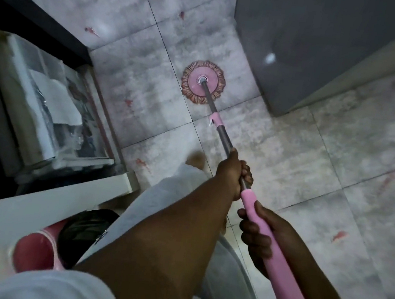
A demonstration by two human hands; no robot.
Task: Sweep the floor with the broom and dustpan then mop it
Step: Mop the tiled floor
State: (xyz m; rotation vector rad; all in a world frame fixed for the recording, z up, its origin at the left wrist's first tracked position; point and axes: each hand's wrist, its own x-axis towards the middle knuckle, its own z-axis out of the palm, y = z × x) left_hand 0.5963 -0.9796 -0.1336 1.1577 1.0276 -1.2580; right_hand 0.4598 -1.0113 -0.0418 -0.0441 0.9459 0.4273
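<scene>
Shelving [52,115] stands far left of the mop pole [221,135], holding clear plastic-wrapped bundles and papers, blurred. Below it, left of the pole's grip, a pink tub [35,251] sits beside a dark bag [85,230]; the tub's contents cannot be told. Nearer the pole, the left hand [232,174] reaches out on a straight arm, fingers [247,174] clenched around the grey metal pole just above the pink grip [268,236]. The mop head [202,82], a pink disc ringed with tan strands, lies flat on the tiled floor [290,161] at the pole's far end, beside a grey appliance [319,40]. Right of the pole, the right hand [263,235] wraps the pink grip, fingers closed around it.
</scene>
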